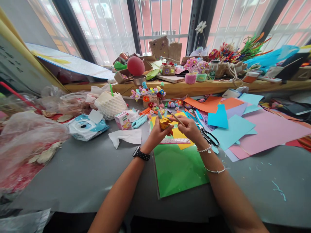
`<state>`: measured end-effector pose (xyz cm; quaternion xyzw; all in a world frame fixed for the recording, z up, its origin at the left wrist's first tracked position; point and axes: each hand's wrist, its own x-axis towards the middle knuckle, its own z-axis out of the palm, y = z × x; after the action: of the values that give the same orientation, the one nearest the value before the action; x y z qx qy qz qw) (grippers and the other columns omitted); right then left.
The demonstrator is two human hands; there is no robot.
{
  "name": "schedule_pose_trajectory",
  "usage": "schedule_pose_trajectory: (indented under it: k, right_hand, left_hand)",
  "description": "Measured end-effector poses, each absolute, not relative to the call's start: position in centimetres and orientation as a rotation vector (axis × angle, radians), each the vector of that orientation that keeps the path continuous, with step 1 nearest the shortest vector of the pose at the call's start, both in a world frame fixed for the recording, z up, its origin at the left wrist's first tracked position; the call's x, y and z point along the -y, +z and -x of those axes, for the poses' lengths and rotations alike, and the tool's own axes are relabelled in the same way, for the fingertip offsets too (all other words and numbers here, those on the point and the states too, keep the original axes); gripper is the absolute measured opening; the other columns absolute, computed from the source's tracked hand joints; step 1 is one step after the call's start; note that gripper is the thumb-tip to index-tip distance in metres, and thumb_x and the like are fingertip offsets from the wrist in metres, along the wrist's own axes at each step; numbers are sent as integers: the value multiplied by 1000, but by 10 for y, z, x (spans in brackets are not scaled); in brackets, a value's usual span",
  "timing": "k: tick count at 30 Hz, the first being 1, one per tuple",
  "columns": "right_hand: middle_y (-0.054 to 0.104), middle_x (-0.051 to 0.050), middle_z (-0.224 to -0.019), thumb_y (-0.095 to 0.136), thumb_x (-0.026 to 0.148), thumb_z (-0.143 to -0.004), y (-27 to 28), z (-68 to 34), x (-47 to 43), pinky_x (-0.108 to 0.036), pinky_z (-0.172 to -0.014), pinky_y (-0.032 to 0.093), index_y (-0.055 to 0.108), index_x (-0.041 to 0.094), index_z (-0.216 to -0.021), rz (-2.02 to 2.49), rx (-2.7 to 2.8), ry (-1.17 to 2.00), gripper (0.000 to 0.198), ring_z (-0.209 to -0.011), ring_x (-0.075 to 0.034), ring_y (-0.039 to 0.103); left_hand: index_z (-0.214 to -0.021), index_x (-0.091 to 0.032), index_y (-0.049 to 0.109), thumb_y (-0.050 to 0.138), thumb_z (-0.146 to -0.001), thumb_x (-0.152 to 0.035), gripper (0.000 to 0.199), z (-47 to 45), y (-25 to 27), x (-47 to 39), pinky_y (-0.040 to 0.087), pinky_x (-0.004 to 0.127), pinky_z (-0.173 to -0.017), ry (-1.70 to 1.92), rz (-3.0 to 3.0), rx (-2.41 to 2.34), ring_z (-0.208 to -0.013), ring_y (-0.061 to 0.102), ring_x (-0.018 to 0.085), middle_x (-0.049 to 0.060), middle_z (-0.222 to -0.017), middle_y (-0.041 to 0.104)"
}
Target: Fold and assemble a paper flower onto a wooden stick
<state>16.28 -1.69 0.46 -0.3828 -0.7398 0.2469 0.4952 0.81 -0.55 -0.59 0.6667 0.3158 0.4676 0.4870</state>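
My left hand [156,133] is closed on a small folded golden-orange paper piece [165,124], held up over the work area. Close to its right, my right hand [191,130] pinches a thin brownish stick [178,119], its tip pointing toward the paper piece. Whether the tip touches the paper I cannot tell. Below both hands lie a pink-white ruler [177,141], some yellow paper [186,146] and a green sheet [181,171] in a clear sleeve. Black-handled scissors [212,137] rest just right of my right wrist.
Coloured paper sheets [272,129] spread over the right side. To the left are a wet-wipe pack [86,127], a tissue [128,136], a small pink box [123,120], a netted white drink container [110,106] and plastic bags [26,139]. Crafted flowers [148,94] stand behind.
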Motion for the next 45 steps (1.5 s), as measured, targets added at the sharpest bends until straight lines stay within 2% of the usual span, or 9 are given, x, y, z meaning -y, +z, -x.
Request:
schedule_pose_trajectory:
  k: [14, 19, 22, 24, 28, 30, 36, 40, 45]
  right_hand:
    - [56, -5, -100, 45, 19, -73, 3, -167, 15, -40, -85, 38, 67, 25, -93, 866, 1850, 721, 31, -99, -19, 50]
    - [53, -3, -92, 52, 33, -77, 10, -168, 20, -28, -67, 42, 64, 26, -99, 961, 1805, 678, 26, -76, -12, 50]
    - [51, -2, -87, 55, 37, -76, 14, -167, 22, -23, -46, 34, 61, 22, -99, 1029, 1732, 588, 29, -50, -5, 36]
    - [50, -2, -87, 57, 37, -74, 14, -167, 21, -24, -43, 31, 60, 20, -98, 1055, 1706, 498, 30, -46, -4, 31]
    - [53, -1, -73, 58, 34, -75, 12, -167, 18, -27, -55, 37, 62, 21, -81, 1045, 1753, 293, 15, -53, -8, 39]
    - [52, 0, -66, 58, 32, -75, 12, -167, 19, -28, -56, 37, 61, 21, -74, 1063, 1754, 208, 11, -54, -10, 41]
    - [52, -1, -63, 55, 27, -77, 7, -159, 22, -27, -52, 35, 56, 19, -67, 1166, 1592, -47, 12, -54, -12, 45]
    - [59, -2, -64, 51, 27, -78, -7, -145, 21, -25, -49, 36, 55, 19, -74, 1193, 1608, -51, 9, -51, -11, 49]
    - [62, -3, -68, 50, 28, -79, -15, -134, 20, -24, -50, 36, 56, 18, -79, 1172, 1788, -34, 11, -53, -12, 52]
  left_hand:
    - [-112, -14, 27, 57, -74, -30, 51, -9, -5, 8, 45, 19, -49, 1145, -1629, -735, -50, 53, 7, -5, -62, 54]
    - [-113, -13, 34, 61, -71, -29, 52, 0, 9, 8, 45, 20, -53, 1060, -1661, -746, -57, 54, 7, -2, -69, 55]
    - [-110, -14, 42, 62, -70, -30, 48, 6, 20, 11, 44, 19, -55, 1052, -1669, -768, -59, 53, 7, -1, -72, 56]
    - [-100, -13, 49, 62, -69, -32, 38, 7, 23, 13, 43, 20, -54, 1007, -1671, -753, -58, 52, 8, -1, -67, 56]
    - [-81, -11, 53, 62, -68, -34, 27, 7, 19, 11, 42, 19, -52, 891, -1668, -726, -53, 51, 7, 0, -60, 56]
    - [-88, -11, 53, 63, -68, -34, 31, 6, 14, 7, 42, 18, -50, 945, -1621, -761, -53, 52, 6, 0, -64, 56]
    - [-113, -16, 41, 65, -66, -36, 57, 4, 5, -3, 49, 19, -51, 1219, -1365, -980, -62, 62, 10, 11, -107, 51]
    - [-122, -19, 31, 63, -68, -39, 66, -2, -1, -1, 53, 25, -57, 1171, -1303, -905, -61, 62, 11, 8, -96, 55]
    - [-117, -20, 39, 64, -68, -36, 57, -7, -5, 0, 52, 23, -62, 1270, -1404, -879, -71, 60, 11, 2, -86, 58]
